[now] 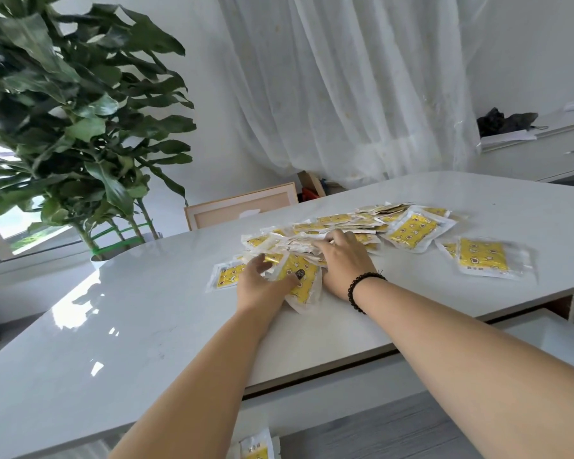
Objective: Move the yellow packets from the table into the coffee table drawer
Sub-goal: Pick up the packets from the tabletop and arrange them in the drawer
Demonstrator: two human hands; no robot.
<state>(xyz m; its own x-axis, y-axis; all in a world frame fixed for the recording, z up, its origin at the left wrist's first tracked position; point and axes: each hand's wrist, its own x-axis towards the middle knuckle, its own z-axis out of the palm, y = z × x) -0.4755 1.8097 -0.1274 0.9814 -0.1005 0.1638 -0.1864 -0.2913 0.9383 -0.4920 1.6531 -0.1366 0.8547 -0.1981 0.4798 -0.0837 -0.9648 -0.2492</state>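
Grip, left: my left hand (262, 286) curls round the near end of a bunched stack of yellow packets (294, 260), thumb on a packet's face.
Grip, right: my right hand (342, 263) lies flat over the same bunch, fingers straight and pressing, pinching nothing; a dark bead bracelet (362, 288) sits at its wrist.
Packets, left to right: one flat packet (224, 276) lies just left of my left hand; the loose pile (371, 223) spreads beyond my hands; a lone packet (482, 260) lies apart on the right.
Surface: all rest on the white table (113, 326).
Drawer: below the table's near edge a few packets (257, 450) show, seemingly in the open drawer; its walls I cannot make out.
Step, as I judge it: gathering a handful, with most packets not yet moved.
Next move: needs both hands closing on the bunch, lifting it together and bringing it down to the drawer without slippery packets sliding out.
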